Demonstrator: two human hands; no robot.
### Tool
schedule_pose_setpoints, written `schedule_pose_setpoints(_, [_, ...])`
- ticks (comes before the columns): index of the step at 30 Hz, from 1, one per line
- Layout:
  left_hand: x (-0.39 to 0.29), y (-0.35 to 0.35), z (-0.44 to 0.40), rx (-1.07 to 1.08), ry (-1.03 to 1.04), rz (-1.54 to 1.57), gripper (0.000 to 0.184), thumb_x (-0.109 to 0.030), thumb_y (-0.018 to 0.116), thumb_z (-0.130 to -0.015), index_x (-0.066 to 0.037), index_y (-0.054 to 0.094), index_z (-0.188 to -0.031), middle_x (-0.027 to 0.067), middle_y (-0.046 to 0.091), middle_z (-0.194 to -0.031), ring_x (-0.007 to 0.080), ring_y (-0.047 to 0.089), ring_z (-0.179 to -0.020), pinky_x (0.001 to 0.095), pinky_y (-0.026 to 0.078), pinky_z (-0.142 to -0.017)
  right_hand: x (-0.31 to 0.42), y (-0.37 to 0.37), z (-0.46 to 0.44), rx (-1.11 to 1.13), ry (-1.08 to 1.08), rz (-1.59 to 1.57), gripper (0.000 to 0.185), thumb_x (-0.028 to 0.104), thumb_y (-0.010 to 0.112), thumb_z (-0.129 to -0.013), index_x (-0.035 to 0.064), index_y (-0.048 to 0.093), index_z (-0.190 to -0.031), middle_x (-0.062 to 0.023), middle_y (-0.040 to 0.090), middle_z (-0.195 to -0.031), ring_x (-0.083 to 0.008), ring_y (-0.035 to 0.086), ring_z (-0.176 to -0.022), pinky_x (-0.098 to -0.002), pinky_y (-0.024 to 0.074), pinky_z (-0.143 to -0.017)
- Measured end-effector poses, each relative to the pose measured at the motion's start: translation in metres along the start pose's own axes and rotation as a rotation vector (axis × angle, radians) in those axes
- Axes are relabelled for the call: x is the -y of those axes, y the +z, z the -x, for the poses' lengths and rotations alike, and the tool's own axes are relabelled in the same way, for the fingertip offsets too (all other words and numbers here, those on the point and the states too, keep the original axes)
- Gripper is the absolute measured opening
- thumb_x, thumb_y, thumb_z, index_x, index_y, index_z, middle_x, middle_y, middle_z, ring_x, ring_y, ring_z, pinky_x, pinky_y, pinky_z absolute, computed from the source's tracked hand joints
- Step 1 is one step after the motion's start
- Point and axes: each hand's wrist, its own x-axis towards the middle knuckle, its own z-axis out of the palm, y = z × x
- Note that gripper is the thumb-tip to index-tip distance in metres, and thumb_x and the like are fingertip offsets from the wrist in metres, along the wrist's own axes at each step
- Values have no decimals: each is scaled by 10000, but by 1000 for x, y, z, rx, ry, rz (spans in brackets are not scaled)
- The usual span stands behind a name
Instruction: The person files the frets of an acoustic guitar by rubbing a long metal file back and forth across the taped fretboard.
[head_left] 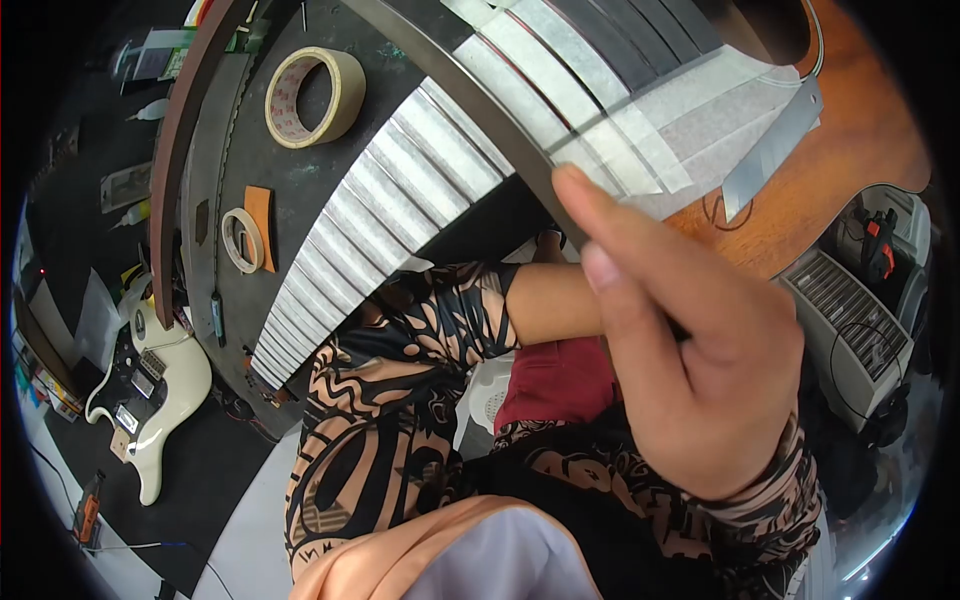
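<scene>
My right hand [700, 350] is closed in a pinch around the lower end of a long, narrow dark strip [490, 110], with the index finger and thumb at its edges. The strip crosses above a guitar neck [370, 210], whose fretboard is covered in white masking tape between the frets. Beyond my fingers lies the glossy brown wooden guitar body [890, 130], partly taped. A flat grey metal piece with a pointed end [770, 155] rests on it. My left hand does not show; a patterned sleeve [370, 440] is at the lower left.
A large masking tape roll [350, 100] and a smaller tape roll [238, 240] lie on the dark bench [400, 60]. A cream guitar body [170, 385] lies at the left. At the right stands a grey container [850, 320] with a red-and-black tool [880, 245] beside it.
</scene>
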Motion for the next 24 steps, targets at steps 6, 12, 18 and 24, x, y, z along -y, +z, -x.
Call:
schedule_pose_setpoints(6, [1,-7,6,27,-12,19,485,-216,473,-939,-118,369,-1402,144,435,-1395,277,452,-1277,421,357,-1068,-42,-24,113,47,41,102,418,-95,657,-760,41,652,-1156,-142,655,-754,-251,640,-613,-300,512,-544])
schedule_pose_setpoints(12, [1,-12,11,68,-29,43,456,-216,482,-929,-111,398,-1364,146,457,-1361,282,468,-1253,425,370,-1052,-46,-22,141,-59,49,5,397,-90,648,-771,43,664,-1144,-123,638,-699,-230,628,-576,-294,494,-519])
schedule_pose_setpoints(18, [-2,-20,18,116,-53,68,428,-215,492,-919,-104,426,-1326,148,480,-1326,287,484,-1229,429,382,-1036,-5,-9,2,68,205,-264,355,-49,556,-881,-31,600,-1233,-57,593,-656,-79,533,-527,-225,420,-505])
schedule_pose_setpoints(24, [-4,-31,24,153,-81,90,401,-215,501,-909,-97,454,-1289,150,502,-1292,292,500,-1205,432,394,-1020,-43,-33,116,-7,29,44,395,-108,669,-729,28,672,-1101,-149,627,-693,-241,611,-539,-317,474,-487])
